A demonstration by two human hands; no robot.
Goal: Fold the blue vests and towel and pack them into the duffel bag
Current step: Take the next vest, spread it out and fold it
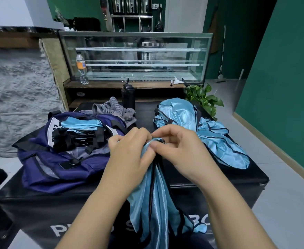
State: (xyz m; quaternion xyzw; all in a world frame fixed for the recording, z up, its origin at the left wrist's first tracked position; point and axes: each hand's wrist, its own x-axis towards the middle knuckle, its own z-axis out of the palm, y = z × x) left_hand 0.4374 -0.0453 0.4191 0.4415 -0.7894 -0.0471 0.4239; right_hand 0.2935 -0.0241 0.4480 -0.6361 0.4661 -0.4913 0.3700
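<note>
Vest (158,200), light blue with dark trim, hangs over the near edge of a black box (219,178), its top bunched and pinched between both hands: left hand (129,150) and right hand (180,150), fingers curled. Left on the box sits an open navy duffel (58,168) holding folded blue cloth. More vests (201,126) lie heaped right; a grey towel (115,109) lies behind the duffel.

Black box (219,178), duffel bag (61,166), towel (115,109), vest pile (210,130)
</note>
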